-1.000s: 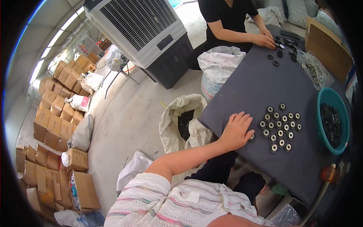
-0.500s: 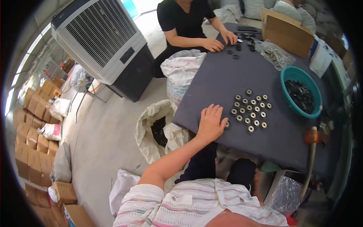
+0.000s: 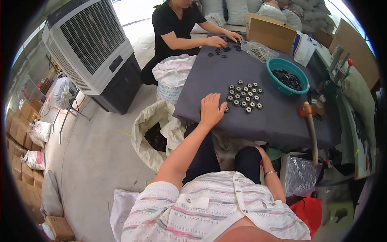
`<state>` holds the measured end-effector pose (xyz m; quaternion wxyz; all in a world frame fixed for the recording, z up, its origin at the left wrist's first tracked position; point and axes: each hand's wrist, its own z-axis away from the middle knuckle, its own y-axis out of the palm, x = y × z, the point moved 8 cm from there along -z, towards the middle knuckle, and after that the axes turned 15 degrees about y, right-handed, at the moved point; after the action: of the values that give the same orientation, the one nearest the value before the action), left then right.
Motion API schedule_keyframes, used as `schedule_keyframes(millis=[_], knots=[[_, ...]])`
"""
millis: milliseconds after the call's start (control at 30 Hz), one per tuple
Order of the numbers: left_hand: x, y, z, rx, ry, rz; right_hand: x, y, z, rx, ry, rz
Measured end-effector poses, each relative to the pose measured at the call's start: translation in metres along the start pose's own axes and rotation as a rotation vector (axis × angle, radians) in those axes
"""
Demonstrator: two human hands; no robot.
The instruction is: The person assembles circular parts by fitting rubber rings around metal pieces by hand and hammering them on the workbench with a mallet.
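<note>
The left hand [image 3: 212, 110] lies on the dark table [image 3: 266, 119], fingers nearly straight, gripping nothing visible, thumb beside 1 of the clustered black rollers [image 3: 242, 94]. A teal basin [image 3: 288, 92] and mallet [image 3: 307, 110] lie to their right, an open sack [image 3: 141, 141] near the table's corner; the right hand is hidden near the knee [image 3: 246, 156], its fingers unreadable.

Matt grey tablecloth [image 3: 238, 125], smooth plastic basin [image 3: 288, 91], shiny metal-centred black discs [image 3: 243, 94], mallet handle [image 3: 313, 137] apparently wood
</note>
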<state>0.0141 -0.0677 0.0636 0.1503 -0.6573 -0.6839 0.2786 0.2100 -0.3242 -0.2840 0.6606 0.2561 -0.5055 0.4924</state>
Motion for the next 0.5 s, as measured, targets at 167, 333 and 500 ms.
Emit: schedule_keyframes(millis=[167,333,500], knots=[[-0.063,-0.057,0.017,-0.173,0.204,0.231,0.061,0.015,0.064,-0.085,0.462,-0.686],[-0.13,0.083,0.137,0.26,-0.146,0.739,0.144,-0.013,0.144,-0.299,-0.194,0.259],[-0.148,0.202,0.246,0.727,-0.28,0.747,0.197,0.006,0.196,-0.194,-0.216,-0.169]])
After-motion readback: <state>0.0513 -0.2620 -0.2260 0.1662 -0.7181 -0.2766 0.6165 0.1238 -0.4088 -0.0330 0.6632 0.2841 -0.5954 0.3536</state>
